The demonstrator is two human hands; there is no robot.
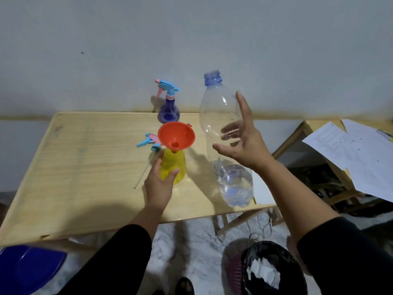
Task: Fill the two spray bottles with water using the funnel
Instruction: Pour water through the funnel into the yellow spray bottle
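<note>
Left hand (pixel 160 184) wrapped around the yellow spray bottle (pixel 172 167), thumb on one side and fingers on the other, steadying it upright on the surface (pixel 85 167). Red funnel (pixel 176 136) seated in its neck, tilted a little toward the camera. Detached spray head (pixel 148 142) lying just behind and to the left, its dip tube stretched across the wood. Purple spray bottle (pixel 169 112) at the back edge near the wall, trigger head screwed on.

Right hand (pixel 244 143) spread wide, fingers apart, right by the large clear water bottle (pixel 225 145); gripping nothing, and contact with the plastic hard to confirm. Bottle upright, cap off, water only in its lower part, standing near the right front edge.

Likely next: lifting that bottle and pouring. Risks, as a guess: a tall, light bottle near the edge knocked off by a loose reach; a fast tilt sending water past the funnel rim; the funnel leaning or popping out if the steadying grip relaxes; overflow if poured faster than the narrow spout drains. Papers (pixel 357 154) to the right in splash range.
</note>
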